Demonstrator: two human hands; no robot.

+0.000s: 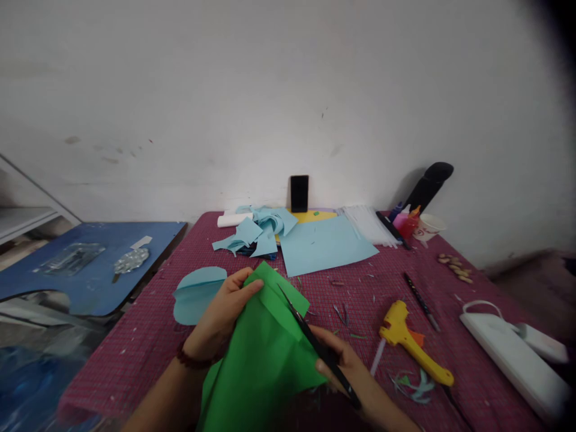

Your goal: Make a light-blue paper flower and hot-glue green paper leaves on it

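Note:
My left hand [229, 306] pinches the upper left edge of a green paper sheet [265, 360], thumb on top. The sheet is folded or overlapped near its top and hangs down towards me. In my right hand [344, 366] is a slim black-handled tool [327, 357] with a narrow, pointed blade; I cannot tell whether it is a knife or scissors. Its blade lies over the sheet's upper right part. Just left of my left hand rests a rounded, creased light-blue paper cutout [198, 294].
Blue scraps [270, 231], a blue sheet [324, 243] and white sticks [366, 225] lie at the back, near an upright phone [299, 193]. To the right are a yellow glue gun [416, 348], a pen [422, 302], peanuts [455, 267], a paper cup [429, 226] and a white power strip [508, 354].

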